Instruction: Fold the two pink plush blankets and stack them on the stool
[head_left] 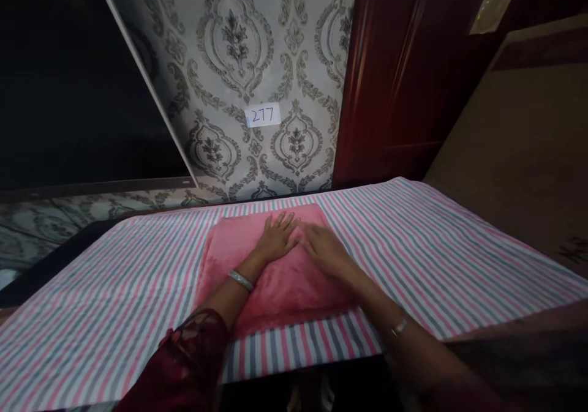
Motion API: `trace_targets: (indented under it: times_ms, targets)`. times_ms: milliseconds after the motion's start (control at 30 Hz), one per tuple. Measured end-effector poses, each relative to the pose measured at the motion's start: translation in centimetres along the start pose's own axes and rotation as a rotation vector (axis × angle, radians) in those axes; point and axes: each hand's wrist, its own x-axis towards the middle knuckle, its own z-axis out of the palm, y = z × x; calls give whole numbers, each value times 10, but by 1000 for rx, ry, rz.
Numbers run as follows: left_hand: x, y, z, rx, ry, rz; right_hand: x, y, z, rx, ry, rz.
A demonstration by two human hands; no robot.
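Observation:
A folded pink plush cloth, roughly square, lies flat on a striped cloth of pink, grey and white. My left hand rests flat on its upper middle, fingers spread and pointing up and right. Just right of it, my right hand is on or just over the pink cloth's right half. Its fingers reach toward the left fingertips and are slightly smeared by motion, but look stretched out. Neither hand grips anything. Each wrist wears a silvery bangle.
Behind stands a patterned wall with a paper label reading 277. A dark screen hangs at the left. Dark red wood panelling is at the back right, with a large cardboard box along the right side.

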Motion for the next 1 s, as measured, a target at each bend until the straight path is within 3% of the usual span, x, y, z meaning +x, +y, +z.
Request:
trace_targets:
  times_ms: [100,200,333,433,600,700,800,900,1000]
  targets:
    - [1,1,0,2,-11,-10,51,2,-7,-13,143,150]
    - [0,2,1,-18,4,-36,73,10,13,-13,160,280]
    - [-2,2,1,-21,52,-119,66,26,46,-39,164,283]
    - [-4,-7,-7,1,21,-201,62,32,53,-74,148,292]
    - [-21,-54,-30,4,-141,-516,67,34,52,-71,144,280]
    - [-42,-86,-38,-41,-140,-670,67,36,53,-62,140,283]
    - [-63,-106,-42,-112,-106,-730,66,36,54,-72,136,286]
    - [-73,-110,-50,-150,-115,-725,65,34,52,-105,112,293]
    - [-74,-94,-66,-62,-127,-784,65,29,46,-123,75,319]
